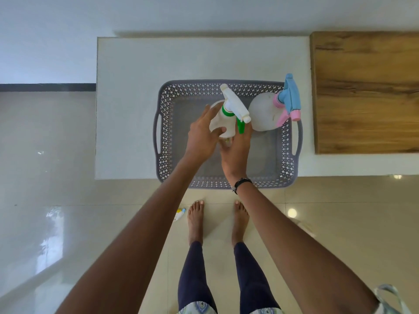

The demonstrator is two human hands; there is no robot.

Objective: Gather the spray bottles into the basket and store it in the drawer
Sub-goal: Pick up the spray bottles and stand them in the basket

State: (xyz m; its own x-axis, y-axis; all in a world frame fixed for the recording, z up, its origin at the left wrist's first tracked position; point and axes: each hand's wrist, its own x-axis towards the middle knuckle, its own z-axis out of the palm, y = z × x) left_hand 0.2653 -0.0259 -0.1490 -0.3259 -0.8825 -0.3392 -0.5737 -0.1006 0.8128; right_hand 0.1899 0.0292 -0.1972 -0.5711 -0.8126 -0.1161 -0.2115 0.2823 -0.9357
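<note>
Two spray bottles stand upright inside the grey basket (pixel 286 152) on the white counter (pixel 127 105), whose near edge the basket overhangs: the pink-and-blue bottle (pixel 264 112) in the far right corner, the green-and-white bottle (pixel 223 121) just left of it. Both hands grasp the green-and-white one, the left hand (pixel 200 138) on its left side and the right hand (pixel 235 152) on its near side, and it seems best lowered flat onto the basket floor before the fingers let go, so it doesn't tip into its neighbour. A wooden board (pixel 367 91) lies on the right, glossy floor tiles (pixel 45 155) spread below, and no drawer shows.
</note>
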